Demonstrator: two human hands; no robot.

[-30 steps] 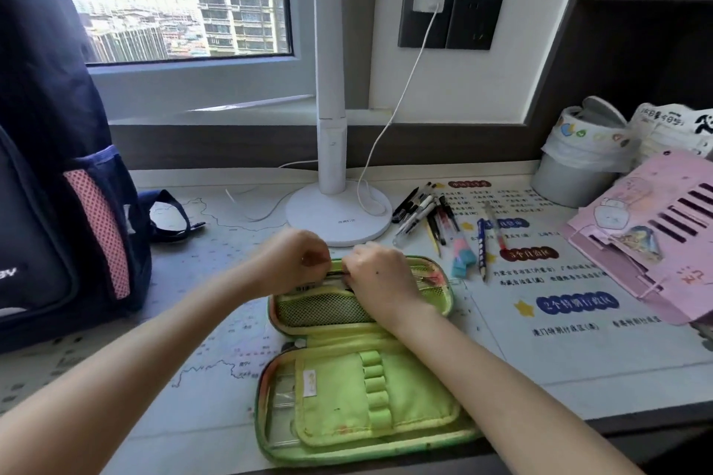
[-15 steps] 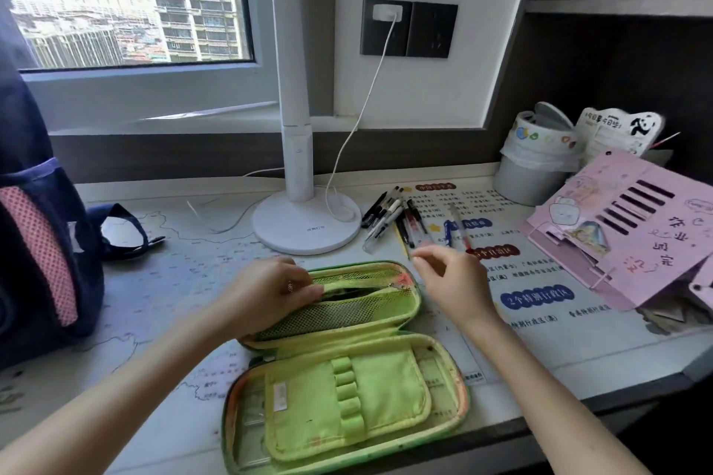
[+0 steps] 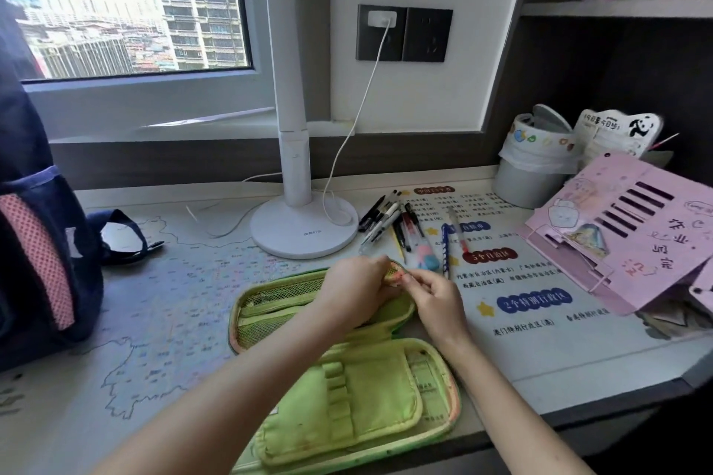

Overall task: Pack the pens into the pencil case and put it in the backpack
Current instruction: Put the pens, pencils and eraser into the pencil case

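The pens (image 3: 401, 226) are lying in a loose bunch on the worktop (image 3: 185, 305), toward its back edge, just right of the white lamp base (image 3: 304, 229) and directly beyond both hands. Most of them are lying with their long axes running from the back edge toward the person, the black ones slanting a little to the right as they go back; a blue pencil (image 3: 445, 251) and a soft pink and blue piece (image 3: 424, 260) are lying at the near end of the bunch. The right hand (image 3: 438, 301) is sitting nearest to them, just short of that near end, with its fingers pinched at the far right corner of the open green pencil case (image 3: 328, 359); what it is pinching there is too small to tell. The left hand (image 3: 355, 289) is reaching across the mesh pocket and is closing on that same corner, touching the right. The case is lying opened flat near the front edge. The backpack (image 3: 34, 243) is standing well apart at the left edge. The coming reach looks like a job for the right hand, going forward.
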